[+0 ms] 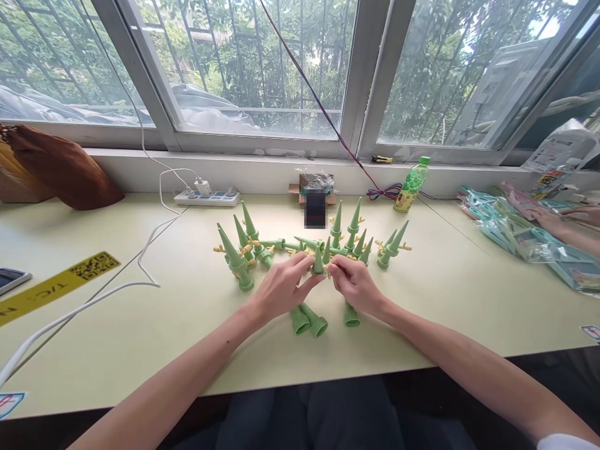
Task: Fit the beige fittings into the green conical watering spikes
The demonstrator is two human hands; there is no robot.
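In the middle of the table my left hand [284, 284] is closed round a green plastic watering spike [319, 261], its pointed tip up. My right hand [354, 281] pinches right beside that spike; what lies between its fingertips is mostly hidden, with only a small yellowish bit showing. Several more green watering spikes with yellow valves stand to the left, such as one spike [234, 255], and to the right, such as another spike [392, 245]. Others lie behind my hands. Nearer to me, a lying spike [315, 320] shows its open round end, partly under my left hand.
A power strip [206, 198], a small box with a dark pixelated patch [315, 206] and a green drink bottle [412, 184] line the back. A white cable [140, 269] crosses the left side. At right, another person's hands [553, 222] touch plastic-wrapped items [510, 215].
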